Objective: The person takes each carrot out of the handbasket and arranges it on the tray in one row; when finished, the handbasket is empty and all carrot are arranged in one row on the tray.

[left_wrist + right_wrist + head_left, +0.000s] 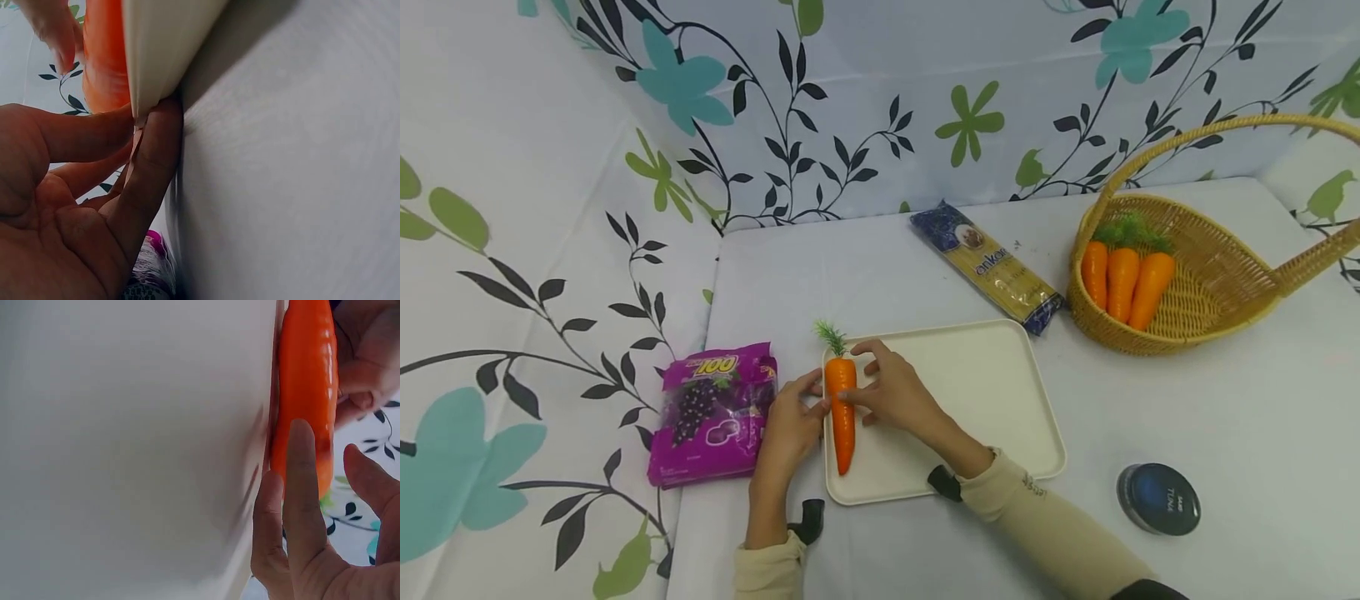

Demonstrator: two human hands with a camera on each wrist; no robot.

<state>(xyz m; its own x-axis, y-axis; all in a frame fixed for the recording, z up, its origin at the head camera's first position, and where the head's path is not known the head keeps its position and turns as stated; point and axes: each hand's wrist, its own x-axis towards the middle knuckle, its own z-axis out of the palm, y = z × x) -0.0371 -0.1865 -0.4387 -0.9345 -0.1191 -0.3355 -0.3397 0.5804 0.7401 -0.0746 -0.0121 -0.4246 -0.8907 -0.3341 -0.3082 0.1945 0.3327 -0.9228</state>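
Observation:
An orange carrot [841, 408] with a green tuft lies lengthwise along the left side of a cream tray [955, 400]. At the tray's left edge is my left hand [793, 421]; the left wrist view shows its thumb and fingers [156, 144] pinching the rim. My right hand [898, 387] reaches over the tray from the right. In the right wrist view, one straight finger [301, 456] lies against the carrot [306, 381], while the other fingers are spread around its end. Part of the left hand shows behind the carrot there.
Left of the tray lies a purple grape candy bag [715, 421]. A pasta packet [988, 267] lies behind the tray. A wicker basket [1232, 321] with a tall handle holds 3 carrots [1123, 283] at the right. Nearer on the right stands a tuna can [1159, 498].

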